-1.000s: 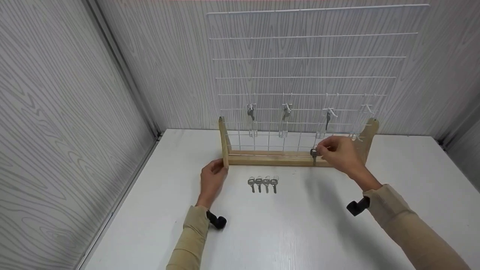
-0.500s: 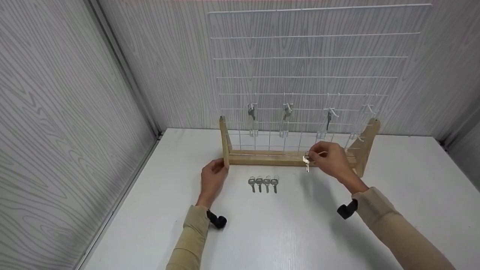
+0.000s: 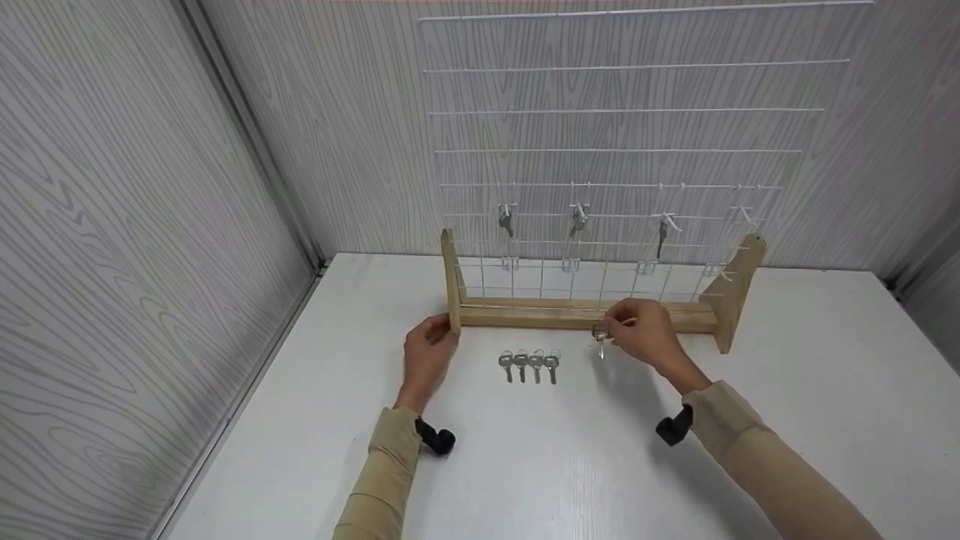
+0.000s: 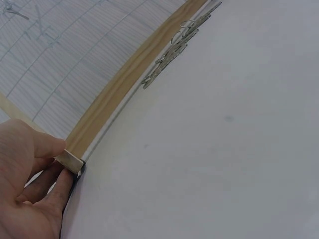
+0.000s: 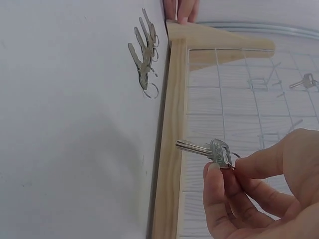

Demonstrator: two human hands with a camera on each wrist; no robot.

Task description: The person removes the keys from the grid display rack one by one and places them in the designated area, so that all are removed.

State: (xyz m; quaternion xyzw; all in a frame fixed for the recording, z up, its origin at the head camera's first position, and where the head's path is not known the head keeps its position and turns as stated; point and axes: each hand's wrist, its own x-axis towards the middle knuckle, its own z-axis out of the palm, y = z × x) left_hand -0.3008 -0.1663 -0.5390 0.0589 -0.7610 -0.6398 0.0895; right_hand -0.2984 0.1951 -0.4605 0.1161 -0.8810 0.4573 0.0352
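My right hand (image 3: pixel 646 336) pinches a silver key (image 5: pixel 219 152) by its ring, between thumb and fingers, in front of the rack's wooden base. The key's blade points away from the fingertips in the right wrist view. My left hand (image 3: pixel 427 358) grips the front end of the left wooden side piece (image 4: pixel 70 160) of the rack, thumb on one side and fingers on the other. Several keys (image 3: pixel 522 362) with rings lie in a row on the table before the base (image 3: pixel 525 318). A key (image 3: pixel 506 221), a second key (image 3: pixel 578 219) and a third key (image 3: pixel 662 238) hang from upper hooks.
A white wire grid (image 3: pixel 615 151) rises from the wooden base, carrying white hooks in two rows. The rightmost upper hook (image 3: pixel 742 215) and the lower hooks hold no keys. Patterned panels (image 3: pixel 120 270) stand behind and to the left of the white table (image 3: pixel 480 480).
My right hand has moved left and down toward the front of the base with the key. My left hand stays on the rack's side piece; the view shifts slightly.
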